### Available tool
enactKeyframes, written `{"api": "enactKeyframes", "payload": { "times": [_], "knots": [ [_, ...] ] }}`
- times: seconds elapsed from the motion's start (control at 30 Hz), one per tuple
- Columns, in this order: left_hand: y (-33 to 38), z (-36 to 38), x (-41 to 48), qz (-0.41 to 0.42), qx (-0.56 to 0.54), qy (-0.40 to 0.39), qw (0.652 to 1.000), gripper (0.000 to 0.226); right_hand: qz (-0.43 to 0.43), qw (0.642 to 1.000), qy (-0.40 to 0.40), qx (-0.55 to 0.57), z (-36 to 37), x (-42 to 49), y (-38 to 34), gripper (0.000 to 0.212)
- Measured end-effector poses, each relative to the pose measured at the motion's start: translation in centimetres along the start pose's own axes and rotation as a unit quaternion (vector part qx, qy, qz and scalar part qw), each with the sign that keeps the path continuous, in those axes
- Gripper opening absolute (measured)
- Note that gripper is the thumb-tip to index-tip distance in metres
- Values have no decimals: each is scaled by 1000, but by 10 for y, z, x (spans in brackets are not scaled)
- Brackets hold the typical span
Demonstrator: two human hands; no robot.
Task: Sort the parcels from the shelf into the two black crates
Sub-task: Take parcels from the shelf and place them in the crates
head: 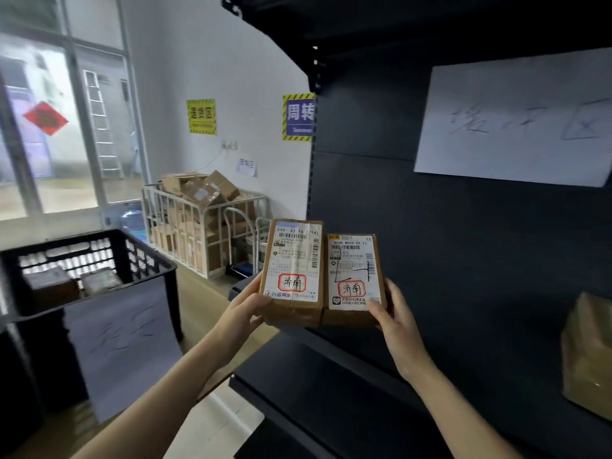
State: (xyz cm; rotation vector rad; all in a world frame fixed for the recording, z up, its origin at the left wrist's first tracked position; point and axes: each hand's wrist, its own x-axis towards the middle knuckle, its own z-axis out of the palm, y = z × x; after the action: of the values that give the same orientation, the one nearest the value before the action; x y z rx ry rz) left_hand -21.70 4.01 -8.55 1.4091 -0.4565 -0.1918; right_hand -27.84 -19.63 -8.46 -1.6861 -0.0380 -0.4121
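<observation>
Bright window (49,127) glare left, dim shelf (430,226) right, edges blurred/warped.

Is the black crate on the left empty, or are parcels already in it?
Not empty: inside the crate lie one parcel and another parcel, side by side. How full it is below them, cannot tell.

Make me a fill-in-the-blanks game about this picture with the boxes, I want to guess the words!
1. The left hand grips the left parcel and the right hand grips the right parcel, so ___ parcels are held.
2. The handwriting on each label is ringed in ___.
3. The crate on the left is coloured ___.
4. A white sheet of paper hangs on the back panel of the dark ___.
Missing words: two, red, black, shelf.
</observation>
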Motion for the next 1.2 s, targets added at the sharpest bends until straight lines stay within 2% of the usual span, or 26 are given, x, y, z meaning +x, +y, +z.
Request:
{"api": "enactKeyframes", "payload": {
  "times": [0.5, 0.83, 0.97, 1.1, 1.2],
  "knots": [
    [41, -220, -96, 7, 32, 127, 991, 87, -32, 993, -103, 47, 241, 5, -27, 47],
    [68, -350, -177, 33, 59, 199, 978, 70, -35, 975, -199, 94, 404, -2, -44, 39],
    [74, -396, -208, 27, 72, 247, 966, 75, -31, 964, -242, 109, 460, -8, -49, 37],
    [78, -427, -236, 25, 67, 296, 953, 56, -30, 949, -292, 111, 509, -11, -52, 40],
    [78, -449, -253, 18, 56, 338, 939, 57, -35, 940, -323, 108, 541, -13, -53, 40]
  ]
}}
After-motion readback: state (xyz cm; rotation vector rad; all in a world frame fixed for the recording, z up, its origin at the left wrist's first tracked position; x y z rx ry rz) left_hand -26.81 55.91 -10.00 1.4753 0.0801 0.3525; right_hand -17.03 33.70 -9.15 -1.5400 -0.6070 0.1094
